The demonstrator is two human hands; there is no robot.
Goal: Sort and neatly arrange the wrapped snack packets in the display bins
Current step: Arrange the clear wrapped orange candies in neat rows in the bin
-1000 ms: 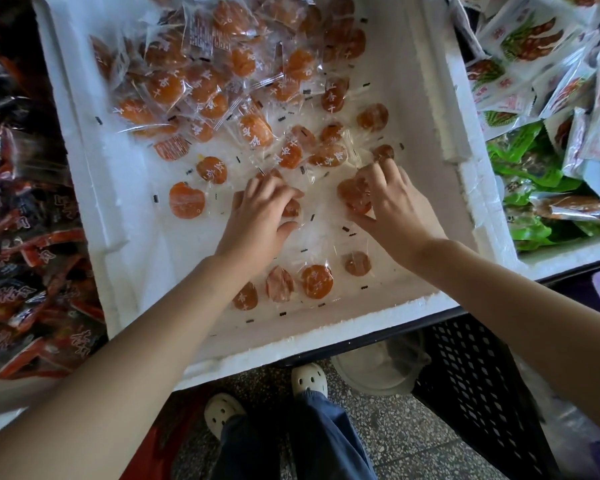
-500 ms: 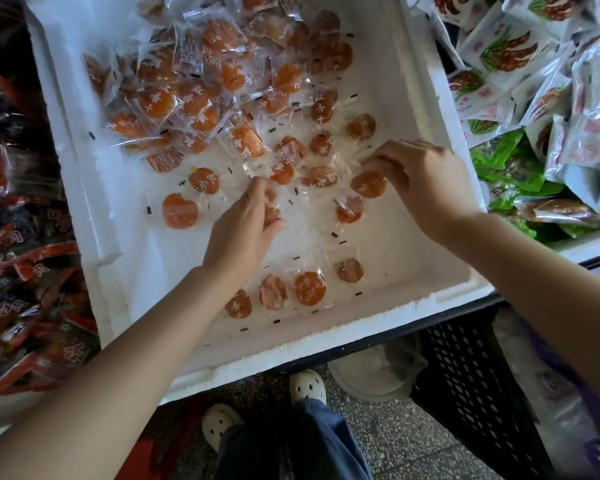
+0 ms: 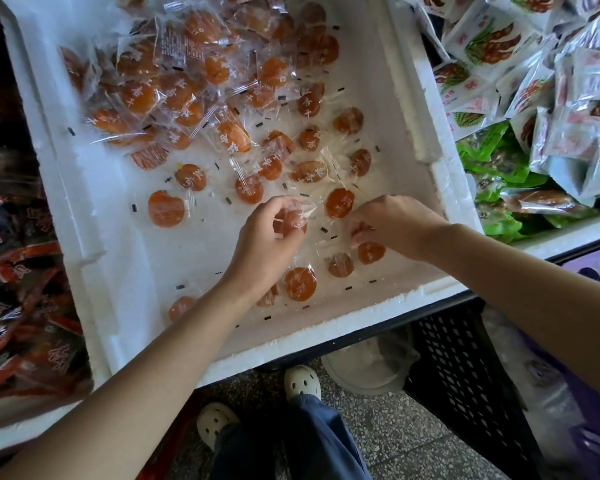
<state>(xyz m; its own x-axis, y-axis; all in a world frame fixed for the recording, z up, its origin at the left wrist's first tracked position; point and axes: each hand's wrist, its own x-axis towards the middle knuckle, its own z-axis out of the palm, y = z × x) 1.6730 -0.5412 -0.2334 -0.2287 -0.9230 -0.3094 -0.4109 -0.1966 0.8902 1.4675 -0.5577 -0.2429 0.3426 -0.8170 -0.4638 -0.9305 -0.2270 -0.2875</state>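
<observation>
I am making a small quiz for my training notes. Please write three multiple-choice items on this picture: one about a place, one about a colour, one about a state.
1. Where do the green packets lie? A. right of the white foam bin; B. left of it; C. on the floor.
2. What colour are the snacks in the clear packets? A. blue; B. orange; C. white.
3. What does the left hand do? A. rests flat on the rim; B. hangs outside the bin; C. grips a packet.
Key: 1 A, they lie past the bin's right wall; 2 B, orange discs show through the wrap; 3 C, its fingers curl round one.
</observation>
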